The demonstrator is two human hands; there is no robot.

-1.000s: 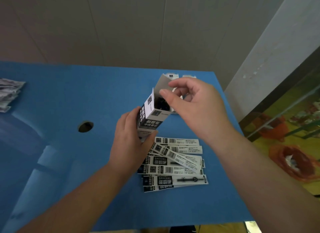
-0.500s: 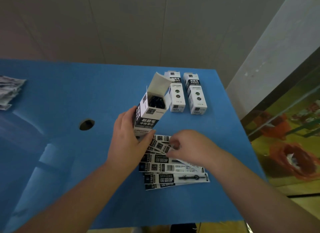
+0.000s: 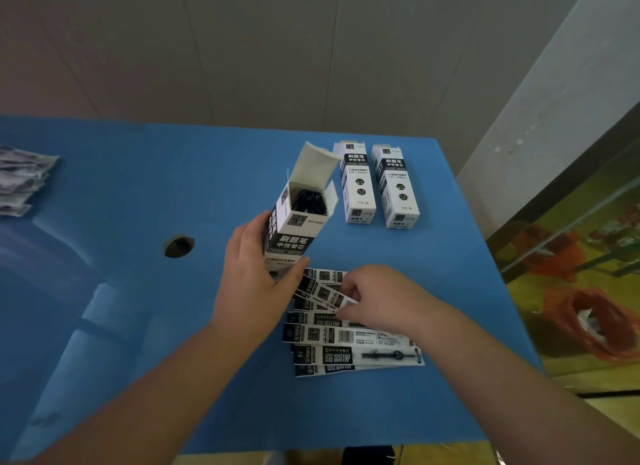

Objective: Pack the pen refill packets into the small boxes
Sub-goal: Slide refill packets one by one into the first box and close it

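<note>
Left hand [image 3: 256, 277] is gripping the open box [image 3: 298, 218]; right hand [image 3: 377, 298] is pinching one packet [image 3: 325, 293]. Neighbouring packets risk dragging along, jamming the opening.

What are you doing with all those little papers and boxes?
A person is packing pen refill packets into small boxes. The left hand holds an open box upright on the blue table, with dark refills already inside. The right hand is pinching a packet from the pile lying in front. Two more boxes lie flat further back.
</note>
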